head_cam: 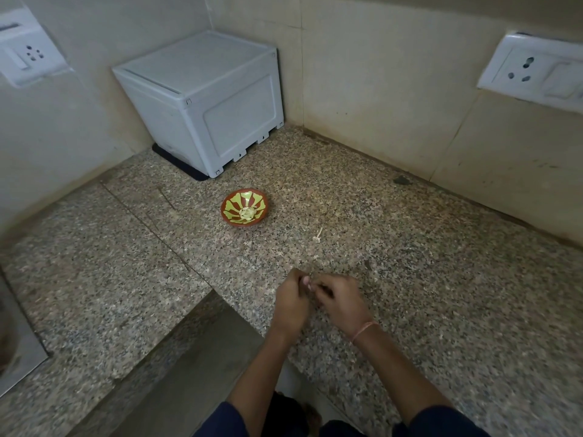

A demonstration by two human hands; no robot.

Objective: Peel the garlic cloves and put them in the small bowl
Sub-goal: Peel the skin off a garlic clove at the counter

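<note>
On the left wall there is a socket [28, 55]. To its right, in the corner of the counter [410, 247], a white box [205, 99] stands on a dark mat [176, 162]. In front of the box, well apart from it, stands the bowl [244, 208], red-brown with yellow stripes, and a few peeled cloves [246, 213] lie in its middle.

The left hand [291, 299] is over the near edge of the counter, with the back of the hand toward the camera. Its fingers are curled in, and the thumb points to the right. Between the two hands a small pale clove [309, 286] shows. The left thumb and fingers pinch it from the left. The right hand [342, 302] meets it from the other side, fingers also curled, their tips on the clove, so both hands hold this one piece. How much skin is on it I cannot tell; it is too small. The right wrist wears a thin thread [364, 330].

The bowl is farther back and to the left of the hands, well apart from them. A pale scrap [318, 234] lies on the counter between the bowl and the hands, more to the right. On the right wall is a second socket [533, 70].
</note>
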